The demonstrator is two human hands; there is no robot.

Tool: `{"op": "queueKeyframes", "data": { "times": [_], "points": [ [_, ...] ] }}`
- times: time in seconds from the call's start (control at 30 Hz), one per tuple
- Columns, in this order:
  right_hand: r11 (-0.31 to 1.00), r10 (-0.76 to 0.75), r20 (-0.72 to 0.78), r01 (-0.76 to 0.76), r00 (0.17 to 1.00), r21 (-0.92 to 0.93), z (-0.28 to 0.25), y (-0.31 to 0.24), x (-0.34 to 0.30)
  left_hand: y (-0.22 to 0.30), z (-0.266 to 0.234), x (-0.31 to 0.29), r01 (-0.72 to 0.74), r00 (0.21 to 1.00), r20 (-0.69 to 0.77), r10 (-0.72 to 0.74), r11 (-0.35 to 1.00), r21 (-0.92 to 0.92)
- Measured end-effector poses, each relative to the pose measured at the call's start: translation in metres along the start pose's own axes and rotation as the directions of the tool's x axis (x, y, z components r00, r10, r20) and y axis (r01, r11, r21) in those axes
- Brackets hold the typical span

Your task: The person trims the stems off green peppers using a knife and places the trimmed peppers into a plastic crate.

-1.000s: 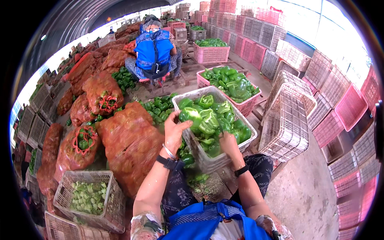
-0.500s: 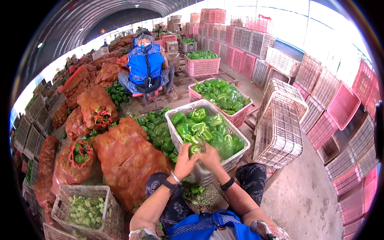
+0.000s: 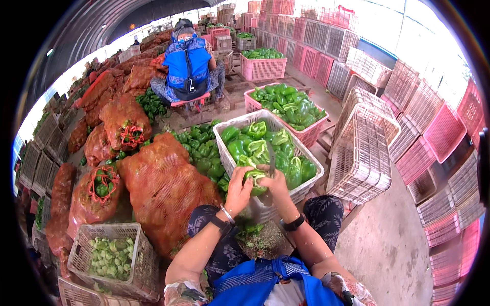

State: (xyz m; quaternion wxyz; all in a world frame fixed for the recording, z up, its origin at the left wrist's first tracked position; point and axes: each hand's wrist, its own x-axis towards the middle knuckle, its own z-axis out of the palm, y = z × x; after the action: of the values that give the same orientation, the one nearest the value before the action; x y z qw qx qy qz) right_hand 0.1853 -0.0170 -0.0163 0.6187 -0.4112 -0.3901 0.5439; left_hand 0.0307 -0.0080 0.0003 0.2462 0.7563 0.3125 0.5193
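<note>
Over the near rim of the white crate (image 3: 224, 153) at my knees: one green pepper (image 3: 255, 181), gripped in my left hand (image 3: 239, 189), with my right hand (image 3: 276, 184) closed on a knife (image 3: 271, 159), blade pointing away from me.

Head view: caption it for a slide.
Both hands, left hand and right hand, hold a green pepper over a white crate of peppers.

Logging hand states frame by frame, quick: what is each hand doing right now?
Left hand: closed on a glossy green bell pepper, over the white slatted plastic crate.
Right hand: closed on a dark-bladed knife at that pepper.
</note>
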Motion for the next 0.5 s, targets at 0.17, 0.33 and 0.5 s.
{"op": "queueKeyframes", "data": {
  "times": [0.17, 0.33, 0.5],
  "points": [
    [0.847, 0.0, 0.124, -0.066, 0.992, 0.527, -0.008, -0.016, -0.012, -0.022, 0.001, 0.003, 0.457, 0.819, 0.186, -0.543, 0.421, -0.784],
    [0.777, -0.181, 0.016, 0.133, 0.983, 0.616, -0.044, -0.06, -0.009, -0.043, -0.027, 0.085, 0.445, 0.835, 0.108, -0.539, 0.548, -0.709],
    [0.829, -0.241, -0.126, 0.272, 0.962, 0.488, -0.071, -0.07, -0.017, -0.146, 0.001, 0.185, 0.206, 0.966, -0.19, -0.177, 0.968, 0.146]
  ]
}}
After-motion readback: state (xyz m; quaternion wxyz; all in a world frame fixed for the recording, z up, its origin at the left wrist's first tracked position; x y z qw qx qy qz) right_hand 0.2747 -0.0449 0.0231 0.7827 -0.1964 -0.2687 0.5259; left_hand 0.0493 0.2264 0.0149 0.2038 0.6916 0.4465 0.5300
